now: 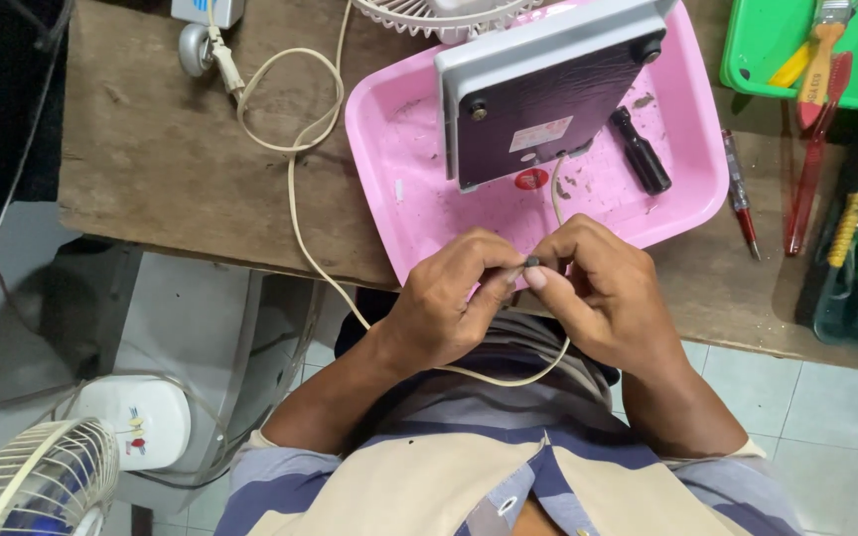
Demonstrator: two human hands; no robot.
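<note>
Both hands close together, left hand [444, 303] and right hand [603, 293], fingers pinched, tips nearly meeting

A small dark rubbery grommet [531, 261] sits pinched at the pink plastic tray's near edge, threaded on a thin cream power cord [295, 189] (looping slackly across the wooden table).

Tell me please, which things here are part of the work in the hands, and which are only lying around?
In use:
left hand and right hand, pinching a small dark part
beige cord
grey fan base, underside up
pink tray

Lying about:
black screwdriver handle in the tray
red screwdrivers
green tray
floor fan
</note>
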